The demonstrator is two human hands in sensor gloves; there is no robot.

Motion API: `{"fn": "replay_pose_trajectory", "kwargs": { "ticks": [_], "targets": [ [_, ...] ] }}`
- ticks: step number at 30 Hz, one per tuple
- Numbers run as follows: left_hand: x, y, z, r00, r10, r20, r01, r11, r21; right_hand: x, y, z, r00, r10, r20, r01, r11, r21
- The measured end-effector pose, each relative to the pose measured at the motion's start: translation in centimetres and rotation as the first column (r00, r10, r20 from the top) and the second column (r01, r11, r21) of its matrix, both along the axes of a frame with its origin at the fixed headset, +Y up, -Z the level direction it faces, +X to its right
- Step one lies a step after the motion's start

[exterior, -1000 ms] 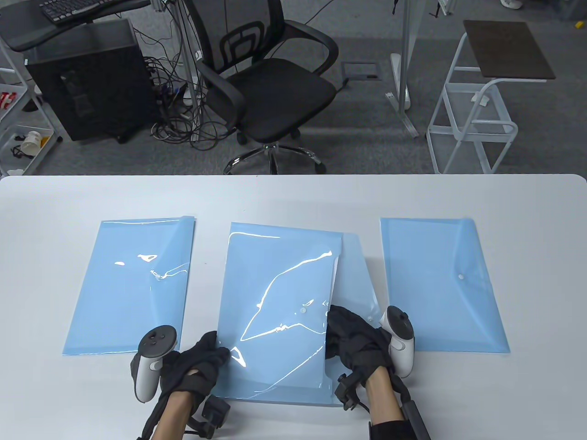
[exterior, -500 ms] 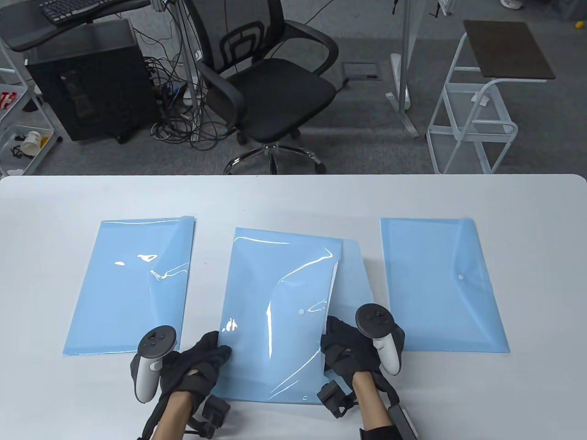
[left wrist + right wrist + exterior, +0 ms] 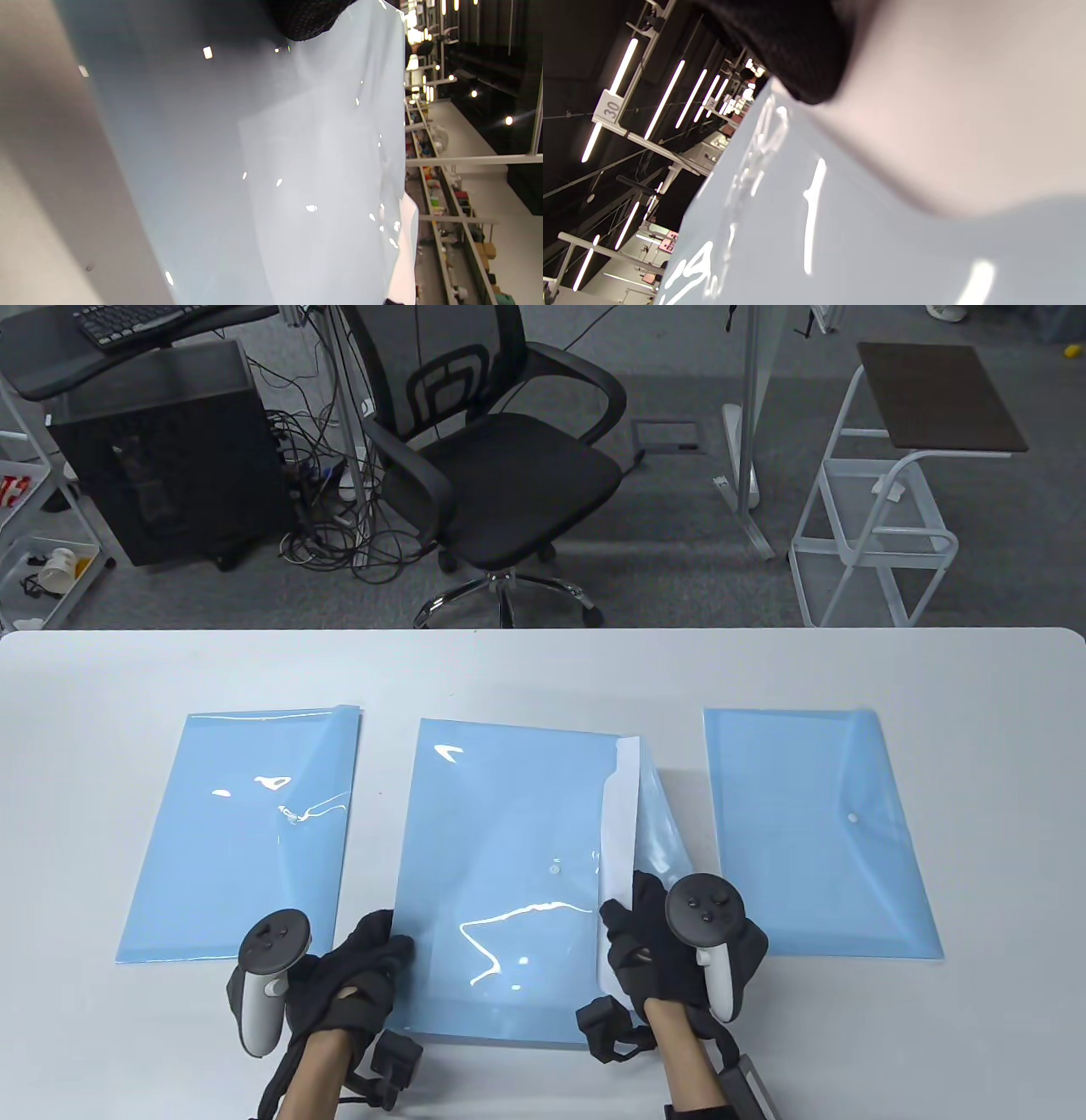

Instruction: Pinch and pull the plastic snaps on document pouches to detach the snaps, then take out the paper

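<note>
While three blue pouches lie side by side on the white worktop (image 3: 543, 670), both hands are at the middle pouch (image 3: 501, 857). The left hand (image 3: 361, 971) has its fingers curled on the near left corner of this pouch, holding it down. The right hand (image 3: 657, 942) pinches the near end of a white sheet of paper (image 3: 619, 831). The paper sticks out along the right side of the middle pouch, with the open flap (image 3: 666, 836) lying out to its right. A small round snap (image 3: 554, 868) shows on the front of the pouch, a little left of the paper.

The left pouch (image 3: 242, 836) lies just beside the left hand, with its flap bent up at the far corner. The right pouch (image 3: 819, 836) lies flat and closed, with its snap done up, and the right hand is just next to its near left edge. Nothing lies on top of the middle pouch apart from the two hands.

Behind the worktop stand a black office chair (image 3: 488, 449), a black computer box (image 3: 165, 449) with a tangle of cables (image 3: 339, 526) by it, and a white side cart (image 3: 882, 492) with a dark top.

From the left wrist view, the blue pouch fills most of the picture. From the right wrist view, the paper is a pale blur close to the glove.
</note>
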State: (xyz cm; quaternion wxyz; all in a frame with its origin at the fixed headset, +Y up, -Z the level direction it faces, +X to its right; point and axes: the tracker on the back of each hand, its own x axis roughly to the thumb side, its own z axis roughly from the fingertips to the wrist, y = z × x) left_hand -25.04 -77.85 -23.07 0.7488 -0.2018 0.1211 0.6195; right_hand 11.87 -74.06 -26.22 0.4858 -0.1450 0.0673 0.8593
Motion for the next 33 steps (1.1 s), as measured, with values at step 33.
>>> {"fn": "replay_pose_trajectory", "kwargs": {
  "ticks": [33],
  "targets": [
    [-1.2,0.3,0.0,0.998,0.049,-0.045,-0.050,0.999,-0.013,19.9,6.3,0.5,0.943,0.005,0.333,-0.036,0.996,0.087]
  ]
}}
